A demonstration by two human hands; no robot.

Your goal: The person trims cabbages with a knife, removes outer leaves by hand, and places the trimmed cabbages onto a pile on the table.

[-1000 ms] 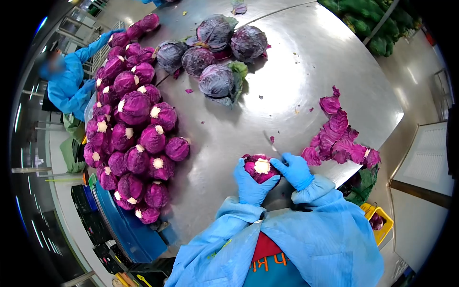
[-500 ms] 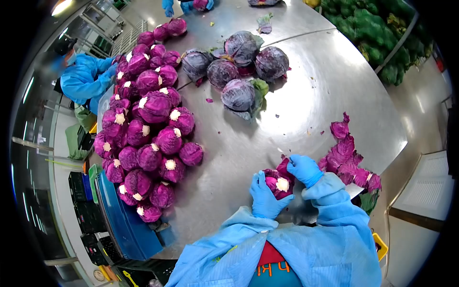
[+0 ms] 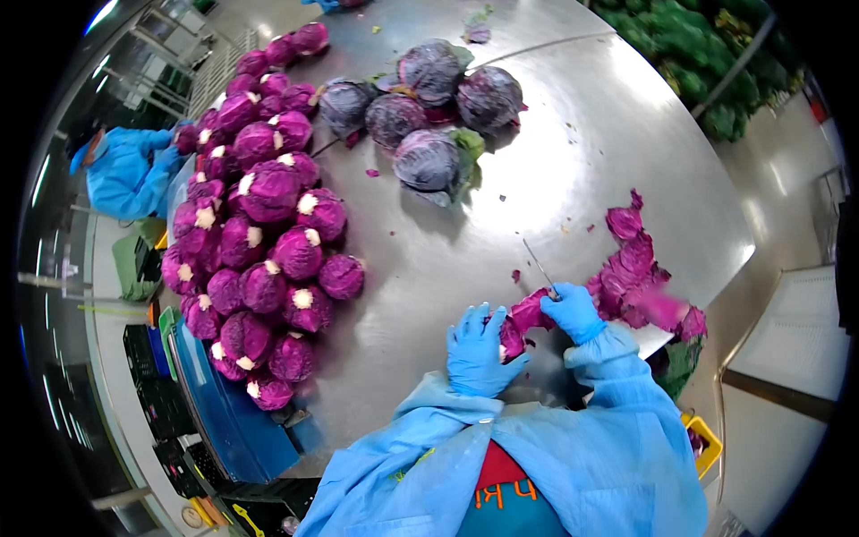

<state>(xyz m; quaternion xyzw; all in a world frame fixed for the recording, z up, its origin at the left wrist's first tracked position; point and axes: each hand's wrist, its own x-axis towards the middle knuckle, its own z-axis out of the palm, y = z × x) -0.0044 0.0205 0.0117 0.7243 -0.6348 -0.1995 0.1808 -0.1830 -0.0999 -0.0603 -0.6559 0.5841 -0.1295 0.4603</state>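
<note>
The left hand (image 3: pixel 477 352), in a blue glove, clasps a red cabbage head (image 3: pixel 511 341) close before the body, with the fingers a little apart and the thumb curved round its near side; most of the head is hidden behind this hand. The right hand (image 3: pixel 573 313) is folded round a small knife (image 3: pixel 538 263), whose blade points away from the body. A loose purple leaf (image 3: pixel 531 311) stretches between the hands; whether the right fingers also pinch it, one cannot tell.

The head should be rather heavy, firm and round, and its smooth skin may slip under a glove, so a wide hold round its sides seems the safest. The leaf should be light and bendable but easy to tear, better taken near its thick base.

On the dark teal garment (image 3: pixel 513 518) under the blue smock (image 3: pixel 394 488), some orange letters show, perhaps "h" and "ri"; the full word is not readable. A small yellowish mark on the smock is also too unclear.

Further out, a heap of leaves (image 3: pixel 630 259) lies to the right, and a pile of purple cabbages (image 3: pixel 270 192) to the left.
</note>
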